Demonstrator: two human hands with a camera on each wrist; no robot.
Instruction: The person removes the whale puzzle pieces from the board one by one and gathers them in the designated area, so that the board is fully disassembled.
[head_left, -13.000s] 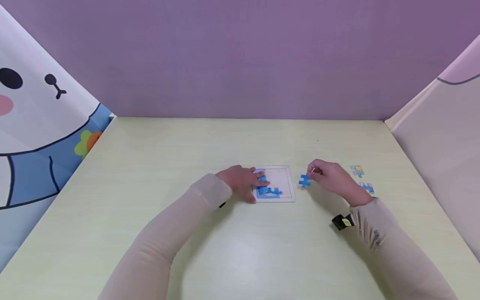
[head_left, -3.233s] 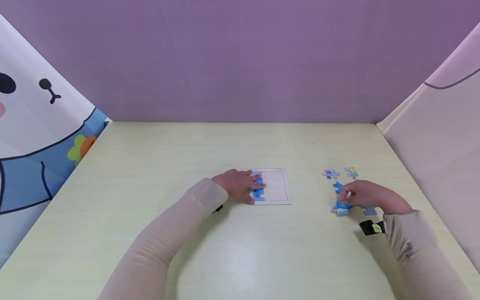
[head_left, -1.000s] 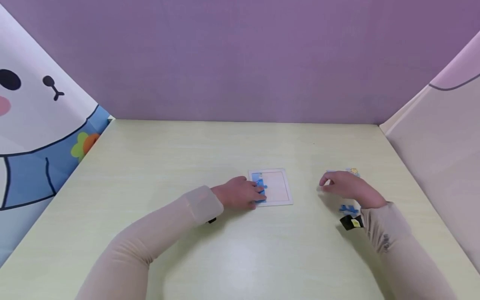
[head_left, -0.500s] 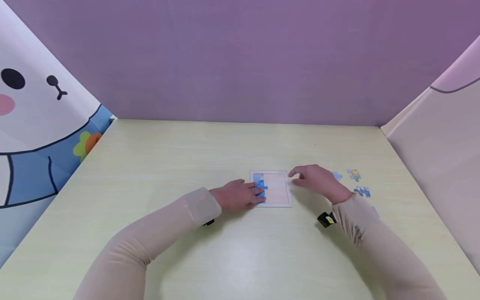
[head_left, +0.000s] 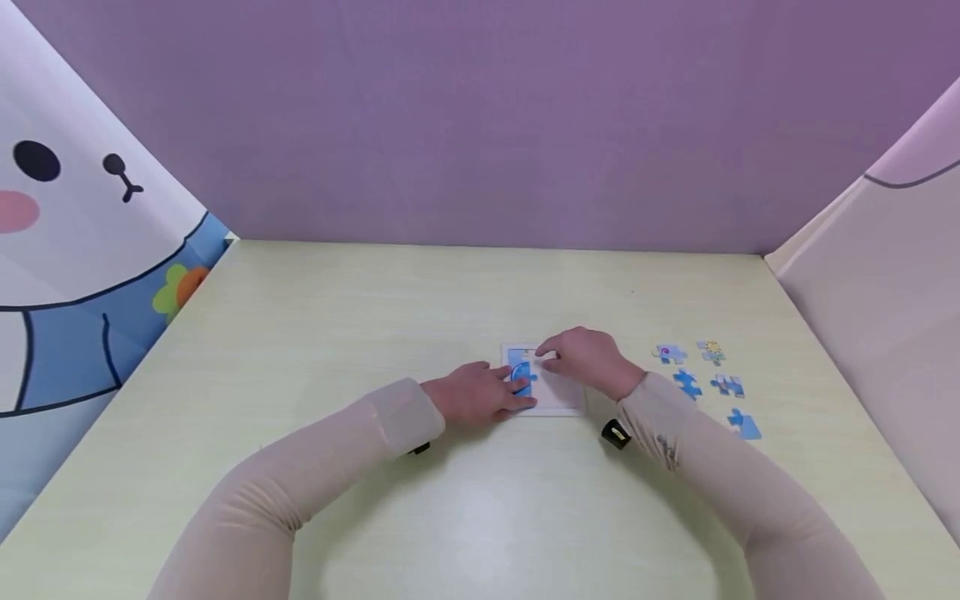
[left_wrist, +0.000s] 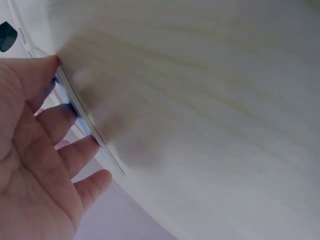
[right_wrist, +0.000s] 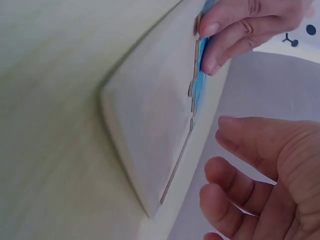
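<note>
A white puzzle tray (head_left: 558, 412) lies on the table with joined blue jigsaw pieces (head_left: 517, 358) along its left side. Across that side rests my left hand (head_left: 476, 393), fingers spread over the pieces and the thumb at the tray's near edge. In the left wrist view, the fingertips of the left hand (left_wrist: 45, 150) lie along the tray's edge. My right hand (head_left: 588, 360) hovers over the tray's bare right part. Seen from the right wrist, the right hand (right_wrist: 270, 175) has loosely bent fingers, thumb apart, with nothing between them, close to the tray (right_wrist: 145, 110).
Right of the tray lie several loose jigsaw pieces: one with a pink swirl (head_left: 670, 354), one with a yellow sun (head_left: 711, 352), a blue piece (head_left: 686, 383), a patterned piece (head_left: 727, 384) and a light-blue piece (head_left: 745, 423). A purple panel (head_left: 495, 125) stands behind the table.
Earlier a bottom row also lay in the tray and my right hand held a blue piece; those pieces went to the right. Since then my right hand has moved left, empty, over the tray.
</note>
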